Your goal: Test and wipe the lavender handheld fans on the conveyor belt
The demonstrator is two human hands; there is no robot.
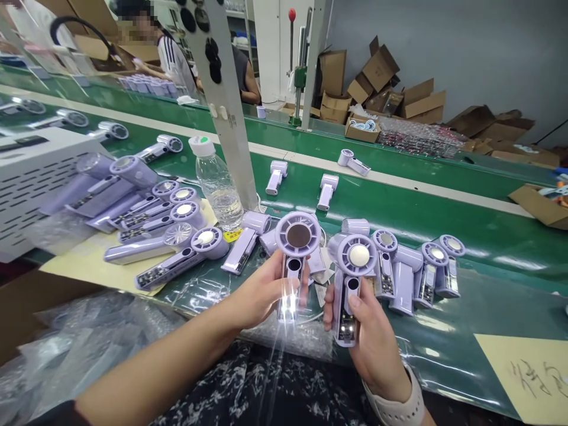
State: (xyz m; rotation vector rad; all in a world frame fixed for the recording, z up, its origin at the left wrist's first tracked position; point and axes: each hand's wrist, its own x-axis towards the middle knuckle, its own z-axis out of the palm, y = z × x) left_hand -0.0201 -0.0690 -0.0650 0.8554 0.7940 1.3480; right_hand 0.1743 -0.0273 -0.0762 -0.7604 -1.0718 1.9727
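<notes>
In my left hand [266, 290] is a lilac handheld fan [298, 234] with a dark disc at the centre of its round head; bright white lights glow on its handle. My right hand [370, 325] grips another lilac handheld fan [357, 254] with a cream disc, the thumb resting on its dark handle front, where small lights also show. Both fans are held upright, side by side above the table edge. Just right of them stand several more lilac fans [403, 278]. To the left, a pile of similar fans [184, 213] lies on yellow paper [102, 266].
A water bottle [217, 183] stands beside a metal post [226, 100]. Loose fans lie on the green conveyor belt [399, 183] behind. At left is a white perforated box [39, 183]; clear plastic bags [102, 337] lie below. Across the belt sits a co-worker [171, 53].
</notes>
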